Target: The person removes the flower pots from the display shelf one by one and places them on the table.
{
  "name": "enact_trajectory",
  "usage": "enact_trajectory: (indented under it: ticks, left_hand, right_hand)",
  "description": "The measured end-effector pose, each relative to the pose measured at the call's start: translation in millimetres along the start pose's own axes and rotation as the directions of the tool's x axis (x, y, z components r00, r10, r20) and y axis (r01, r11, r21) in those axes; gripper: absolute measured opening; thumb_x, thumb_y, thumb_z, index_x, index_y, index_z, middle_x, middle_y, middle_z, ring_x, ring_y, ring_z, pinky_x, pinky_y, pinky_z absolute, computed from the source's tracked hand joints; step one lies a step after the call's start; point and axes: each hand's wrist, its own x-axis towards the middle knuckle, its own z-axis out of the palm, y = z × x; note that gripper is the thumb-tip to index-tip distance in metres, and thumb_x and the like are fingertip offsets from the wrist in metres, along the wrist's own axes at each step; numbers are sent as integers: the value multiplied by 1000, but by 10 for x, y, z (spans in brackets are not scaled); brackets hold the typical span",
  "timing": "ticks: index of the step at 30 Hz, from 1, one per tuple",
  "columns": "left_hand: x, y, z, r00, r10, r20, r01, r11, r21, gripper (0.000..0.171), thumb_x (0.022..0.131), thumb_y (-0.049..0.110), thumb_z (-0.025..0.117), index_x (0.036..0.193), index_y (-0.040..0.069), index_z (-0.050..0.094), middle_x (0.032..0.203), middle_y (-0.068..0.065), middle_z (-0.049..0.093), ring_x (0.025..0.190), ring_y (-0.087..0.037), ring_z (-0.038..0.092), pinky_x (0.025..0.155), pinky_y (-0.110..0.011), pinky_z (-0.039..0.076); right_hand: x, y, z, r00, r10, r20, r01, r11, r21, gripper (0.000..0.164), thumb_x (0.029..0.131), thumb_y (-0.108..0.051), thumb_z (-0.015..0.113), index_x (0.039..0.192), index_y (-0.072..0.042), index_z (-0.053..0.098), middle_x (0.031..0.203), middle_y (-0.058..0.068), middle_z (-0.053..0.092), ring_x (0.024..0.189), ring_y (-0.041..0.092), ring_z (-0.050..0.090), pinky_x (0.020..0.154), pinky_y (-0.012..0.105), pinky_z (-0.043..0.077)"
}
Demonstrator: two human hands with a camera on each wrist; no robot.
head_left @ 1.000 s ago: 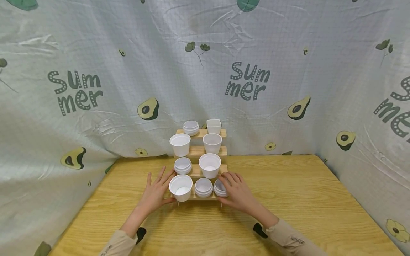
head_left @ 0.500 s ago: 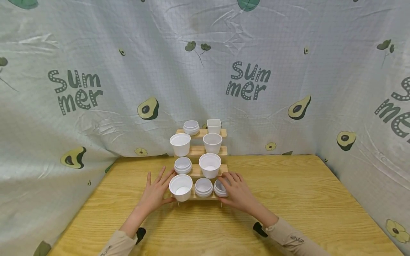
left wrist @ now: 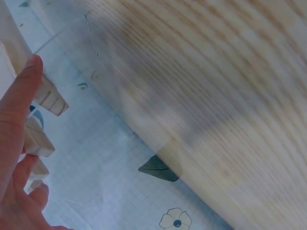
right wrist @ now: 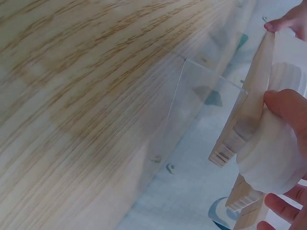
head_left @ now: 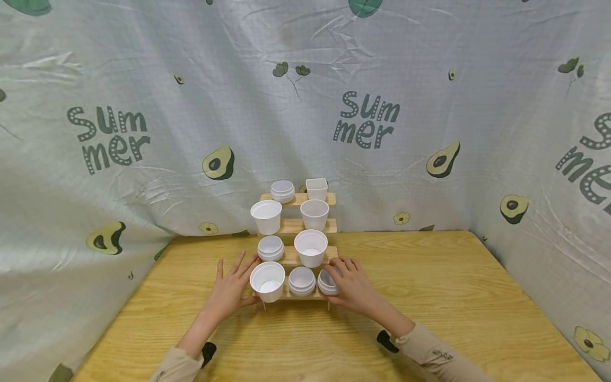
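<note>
A four-step wooden display stand (head_left: pixel 289 257) with clear sides bears white plastic containers. My left hand (head_left: pixel 226 289) spreads its fingers at the stand's left end; in the left wrist view its thumb (left wrist: pixel 29 79) rests on the lowest slat (left wrist: pixel 53 99). At the lowest step's right end, my right hand (head_left: pixel 355 286) holds a small round white jar (head_left: pixel 326 284) between thumb and fingers. Its thumb touches the jar and slat front in the right wrist view. Beside that jar stand a similar jar (head_left: pixel 302 281) and, far left, a wide white cup (head_left: pixel 268 289).
Higher steps carry a low jar (head_left: pixel 270 250), tapered cups (head_left: pixel 311 250), another jar (head_left: pixel 282 192) and a square cup (head_left: pixel 316 189). The stand is on a wood-grain table (head_left: pixel 429 302). A printed curtain (head_left: pixel 267 122) hangs behind and along both sides.
The head view has shifted slightly. Both hands and the containers keep their places on the stand.
</note>
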Motion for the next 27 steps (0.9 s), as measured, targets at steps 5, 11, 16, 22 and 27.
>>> enact_trajectory:
  ticks: [5,11,16,22,27]
  left_hand:
    - [7,-5,-3,1000,2,-4,-2,1000,3,93,56,46,76,135,12,40,140,-5,40,132,-32,29,98,-69,16]
    - [16,-6,1,1000,7,-8,-7,1000,3,93,56,45,76,135,13,40,140,-5,40,132,-32,30,98,-69,16]
    - [20,-9,16,1000,14,-26,-14,1000,7,93,55,46,77,134,12,41,138,-6,42,130,-33,32,96,-69,17]
    - [19,-18,24,999,17,-34,-17,1000,7,94,54,46,77,134,12,41,138,-6,43,130,-33,32,96,-70,17]
    - [16,-21,30,1000,10,-20,-10,1000,-10,94,55,46,77,135,13,40,140,-5,40,132,-32,30,97,-69,16]
  right_hand:
    - [9,9,-3,1000,1,11,-2,1000,2,64,65,-50,72,115,-14,53,105,3,51,99,22,50,84,41,42]
    - [4,16,3,1000,-1,9,1,999,46,65,64,-46,74,115,-13,52,103,4,49,97,22,50,83,41,43]
    - [-14,28,2,1000,10,11,-11,993,115,65,63,-40,76,116,-11,52,103,6,48,98,24,48,82,41,43]
    - [-38,46,-37,1000,16,27,-19,992,127,63,65,-39,76,117,-12,52,103,4,49,96,21,48,81,40,43]
    - [-67,55,-66,999,17,39,-22,993,112,64,65,-41,75,118,-12,52,104,3,50,96,19,49,79,42,43]
